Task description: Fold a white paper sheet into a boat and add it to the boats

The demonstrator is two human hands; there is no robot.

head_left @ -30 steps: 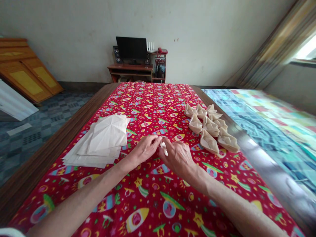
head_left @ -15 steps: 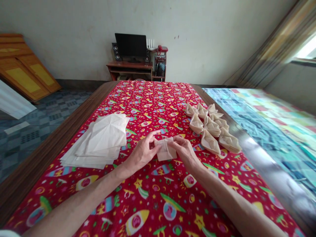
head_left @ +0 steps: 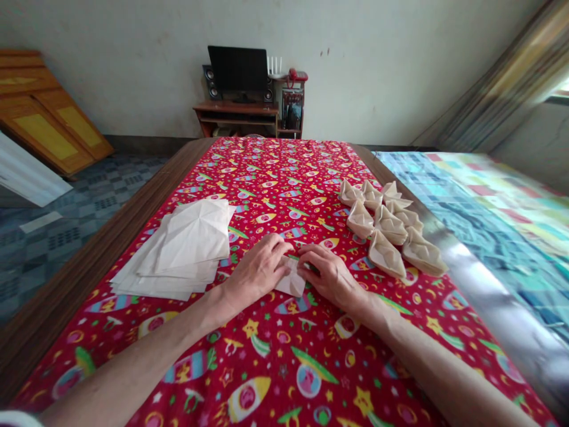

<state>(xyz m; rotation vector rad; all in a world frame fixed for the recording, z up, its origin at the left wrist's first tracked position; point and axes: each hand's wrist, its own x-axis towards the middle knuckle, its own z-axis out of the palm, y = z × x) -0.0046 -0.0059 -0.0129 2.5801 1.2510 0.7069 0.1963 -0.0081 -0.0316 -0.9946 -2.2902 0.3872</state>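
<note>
We see the left hand (head_left: 259,271) and right hand (head_left: 329,275) pressing a small folded paper (head_left: 291,283) flat on the red cloth (head_left: 284,356). A sheet stack (head_left: 184,249) lies left, folded boats (head_left: 391,228) right.

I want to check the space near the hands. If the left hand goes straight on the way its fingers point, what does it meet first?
The left hand points up and right, so beyond the paper under it, probably bare cloth; the boats seem off to the right.
</note>
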